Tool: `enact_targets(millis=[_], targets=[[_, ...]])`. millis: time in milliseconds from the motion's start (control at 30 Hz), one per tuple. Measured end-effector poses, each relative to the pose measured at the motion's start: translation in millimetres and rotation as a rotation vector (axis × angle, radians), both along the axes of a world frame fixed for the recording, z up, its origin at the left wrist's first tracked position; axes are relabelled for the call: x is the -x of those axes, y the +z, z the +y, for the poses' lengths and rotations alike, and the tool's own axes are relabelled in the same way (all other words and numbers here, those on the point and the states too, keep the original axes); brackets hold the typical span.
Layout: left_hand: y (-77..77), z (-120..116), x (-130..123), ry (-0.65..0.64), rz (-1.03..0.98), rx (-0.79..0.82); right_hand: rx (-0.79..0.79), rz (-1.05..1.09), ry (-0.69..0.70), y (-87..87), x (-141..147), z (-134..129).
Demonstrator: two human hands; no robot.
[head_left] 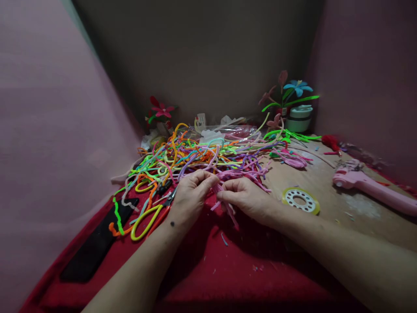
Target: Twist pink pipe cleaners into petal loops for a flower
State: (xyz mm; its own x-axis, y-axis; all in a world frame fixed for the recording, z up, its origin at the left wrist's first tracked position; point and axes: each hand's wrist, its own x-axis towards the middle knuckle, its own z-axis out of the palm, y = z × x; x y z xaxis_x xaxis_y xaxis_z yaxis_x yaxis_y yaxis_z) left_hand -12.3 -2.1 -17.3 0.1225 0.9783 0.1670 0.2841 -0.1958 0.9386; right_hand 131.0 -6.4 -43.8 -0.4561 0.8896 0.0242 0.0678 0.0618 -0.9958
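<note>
My left hand (192, 193) is closed, thumb and forefinger pinching the upper part of a small bunch of pink pipe cleaners (231, 213). Right beside it, my right hand (246, 198) grips the same bunch between thumb and fingers. The loose ends hang down below my fingertips over the red cloth (208, 269). Just beyond both hands spreads a tangled heap of multicoloured pipe cleaners (195, 152). Scissors with yellow and orange handles (145, 224) lie by my left wrist, partly under the stems.
A yellow tape roll (299, 201) and a pink tool (365, 184), perhaps a glue gun, lie on the brown board (325, 226) at right. A black flat object (94, 248) lies at left. Behind stand a green pot (299, 119) with a blue flower (299, 88) and a red flower (162, 110).
</note>
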Motion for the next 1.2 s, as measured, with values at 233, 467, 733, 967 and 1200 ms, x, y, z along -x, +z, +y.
enact_targets(millis=[233,467,733,967,1200], targets=[[-4.2,-3,-2,0.043,0.168,-0.150,-0.138,-0.122,-0.016,4.3,0,-2],[-1.0,-3,-4,0.021,-0.097,0.026,0.124,0.183,0.058,1.8,1,-2],[-1.5,-2,-1,-0.126,-0.268,0.244,0.379,0.438,0.034,-5.6,1,4],[-4.9,-4,-2,-0.093,-0.249,0.197,0.473,0.492,0.107,-6.0,0,3],[-8.0,-6,-6,-0.031,-0.225,0.129,0.491,0.469,0.165,-4.0,0,3]])
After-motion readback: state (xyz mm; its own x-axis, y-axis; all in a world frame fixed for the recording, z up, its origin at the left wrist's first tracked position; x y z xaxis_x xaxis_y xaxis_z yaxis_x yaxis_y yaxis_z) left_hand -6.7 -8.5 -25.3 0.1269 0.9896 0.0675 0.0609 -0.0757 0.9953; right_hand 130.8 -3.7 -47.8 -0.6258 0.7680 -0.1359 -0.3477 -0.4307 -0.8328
